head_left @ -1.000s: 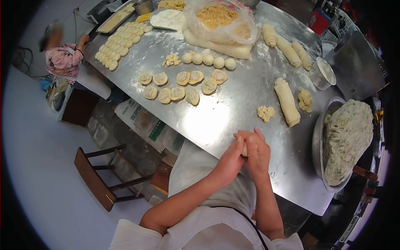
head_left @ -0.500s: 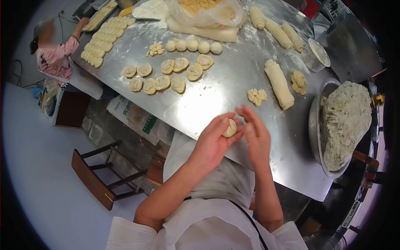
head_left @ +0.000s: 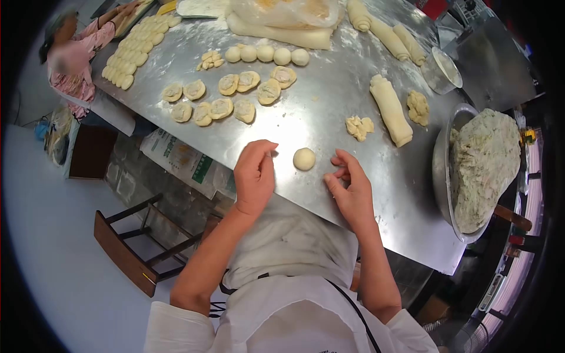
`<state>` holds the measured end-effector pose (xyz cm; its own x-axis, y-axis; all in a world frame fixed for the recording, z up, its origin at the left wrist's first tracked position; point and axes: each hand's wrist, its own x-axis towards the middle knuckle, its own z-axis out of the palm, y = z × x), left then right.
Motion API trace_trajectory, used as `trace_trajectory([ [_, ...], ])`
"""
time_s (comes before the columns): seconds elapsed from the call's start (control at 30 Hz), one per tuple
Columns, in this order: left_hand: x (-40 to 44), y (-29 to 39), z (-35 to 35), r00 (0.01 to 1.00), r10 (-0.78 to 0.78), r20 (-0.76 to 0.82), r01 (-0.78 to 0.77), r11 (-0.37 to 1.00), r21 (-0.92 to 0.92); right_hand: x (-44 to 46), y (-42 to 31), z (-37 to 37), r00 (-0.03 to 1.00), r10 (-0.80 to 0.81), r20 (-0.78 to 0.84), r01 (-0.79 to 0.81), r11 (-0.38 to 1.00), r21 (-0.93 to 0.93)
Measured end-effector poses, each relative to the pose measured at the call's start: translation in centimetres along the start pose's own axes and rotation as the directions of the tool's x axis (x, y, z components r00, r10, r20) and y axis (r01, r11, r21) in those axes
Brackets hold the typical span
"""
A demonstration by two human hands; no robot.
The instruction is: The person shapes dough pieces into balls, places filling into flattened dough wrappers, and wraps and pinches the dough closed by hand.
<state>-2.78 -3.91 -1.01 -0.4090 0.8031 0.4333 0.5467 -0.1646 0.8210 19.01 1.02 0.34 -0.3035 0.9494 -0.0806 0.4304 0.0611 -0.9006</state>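
Note:
A smooth round dough ball (head_left: pixel 304 159) rests on the metal table near its front edge, between my two hands and touching neither. To its left is my left hand (head_left: pixel 255 178), fingers bent loosely and nothing held. On the other side my right hand (head_left: pixel 352 191) is open, its thumb and fingers parted and curved. Farther back lie several flat dough pieces topped with filling (head_left: pixel 221 108). Behind them stands a row of round dough balls (head_left: pixel 265 54), with small dough bits (head_left: pixel 210 60) at its left end.
A dough roll (head_left: pixel 391 110) and torn dough lumps (head_left: pixel 359 127) lie to the right. A metal basin (head_left: pixel 442 170) holds a large greenish mass (head_left: pixel 487 170). Bagged crumbly filling (head_left: pixel 282 12) sits at the back. At far left, a person in pink (head_left: pixel 73 65) reaches toward a tray. A wooden stool (head_left: pixel 126 253) stands below.
The dough ball has gone from my left hand down onto the table. My hands have moved apart, the left one leftward. The person at far left has leaned toward the tray.

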Motion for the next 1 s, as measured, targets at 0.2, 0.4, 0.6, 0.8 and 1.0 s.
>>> trace_trajectory([
  [0.2,0.9,-1.9,0.0,0.999,0.023,0.025,-0.022,0.999,-0.034,1.6,-3.4,3.0,0.991,-0.131,0.026,0.132,0.936,-0.325],
  [0.4,1.1,-3.2,0.5,0.991,0.125,-0.036,-0.121,0.988,0.097,3.1,-3.9,6.0,0.983,-0.178,0.048,0.181,0.882,-0.435],
  [0.6,1.0,-2.9,0.0,0.99,0.133,-0.055,-0.124,0.982,0.146,4.8,-2.2,3.5,0.99,-0.114,0.084,0.129,0.971,-0.2],
  [0.8,1.0,-2.8,-0.3,0.995,0.095,-0.042,-0.088,0.984,0.155,11.3,-8.9,5.9,0.97,-0.237,0.045,0.241,0.954,-0.176],
  [1.0,1.0,-3.4,-0.2,0.99,0.122,-0.07,-0.109,0.98,0.169,19.8,-14.6,13.7,0.869,-0.46,0.182,0.492,0.843,-0.216],
])
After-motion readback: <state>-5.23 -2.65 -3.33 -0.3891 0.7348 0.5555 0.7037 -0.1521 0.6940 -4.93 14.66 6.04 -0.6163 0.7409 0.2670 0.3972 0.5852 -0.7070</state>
